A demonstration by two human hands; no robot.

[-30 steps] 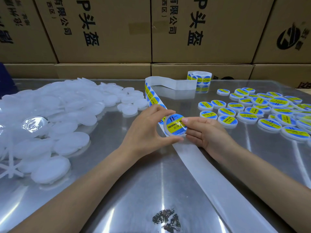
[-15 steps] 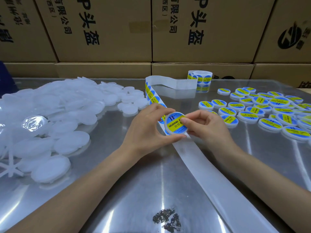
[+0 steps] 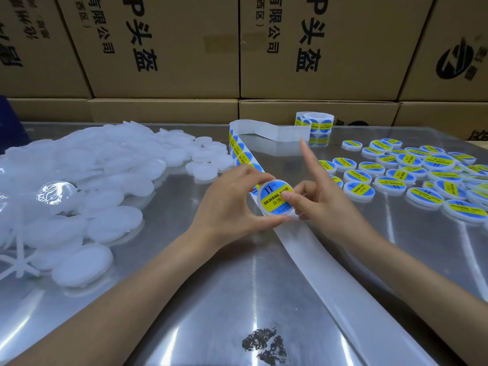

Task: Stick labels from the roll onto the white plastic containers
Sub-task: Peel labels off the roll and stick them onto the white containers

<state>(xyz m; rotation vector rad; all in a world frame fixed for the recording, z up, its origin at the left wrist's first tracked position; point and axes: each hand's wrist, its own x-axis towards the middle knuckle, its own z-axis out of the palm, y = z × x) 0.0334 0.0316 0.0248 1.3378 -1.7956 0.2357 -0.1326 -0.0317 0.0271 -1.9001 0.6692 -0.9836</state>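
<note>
My left hand grips a round white container by its rim, tilted toward me, at the table's middle. A blue and yellow label covers its top. My right hand presses its thumb on the label's right side, with the index finger raised straight up. The label roll stands at the back. Its strip of labels runs forward to my hands, and the bare backing trails off to the lower right.
A heap of plain white containers fills the left of the shiny metal table. Several labelled containers lie at the right. Cardboard boxes wall the back. A dark smudge marks the table in front.
The container has tilted up toward me in my left hand. My right hand has moved its thumb onto the label and lifted its index finger.
</note>
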